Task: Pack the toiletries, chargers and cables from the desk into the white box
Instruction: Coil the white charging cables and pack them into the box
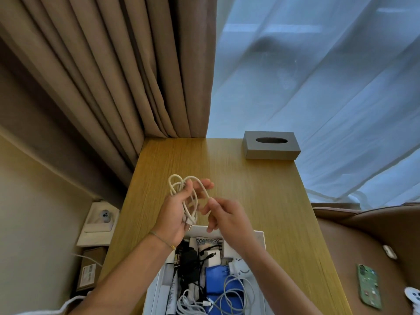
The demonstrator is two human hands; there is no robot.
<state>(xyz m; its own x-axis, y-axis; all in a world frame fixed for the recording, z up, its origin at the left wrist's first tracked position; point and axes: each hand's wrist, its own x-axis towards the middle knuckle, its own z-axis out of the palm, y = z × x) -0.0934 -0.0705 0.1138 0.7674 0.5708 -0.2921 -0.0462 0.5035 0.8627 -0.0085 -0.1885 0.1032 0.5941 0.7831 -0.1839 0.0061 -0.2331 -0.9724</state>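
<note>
Above the desk [227, 178], just past the far rim of the white box [159, 289], both hands work a white cable [181, 189]. The left hand [175, 214] holds the coiled loops, its fingers curled round the bundle, with the loops rising above the fingers and the plug ends hanging at the palm. The right hand [229, 214] pinches one strand of the same cable between thumb and fingertips, just right of the left hand; that strand arcs up from the pinch to the top of the coil. The cable is lifted off the desk and is not in the box. The box sits at the near edge of the desk, under the forearms, and is crowded: a black charger [188, 262] with black leads towards its left side, a small white charger [213, 255] near the middle, a white plug adapter [241, 267] to the right, a blue pouch [216, 280] beneath it, and grey-white cables [229, 296] coiled at the near end. A grey tissue box [270, 145] stands at the desk's far right corner. Brown curtains [113, 76] hang behind the far left corner, a sheer curtain [318, 87] behind the right. Off the desk's right edge a green phone [369, 286] lies on a brown seat [352, 242].
</note>
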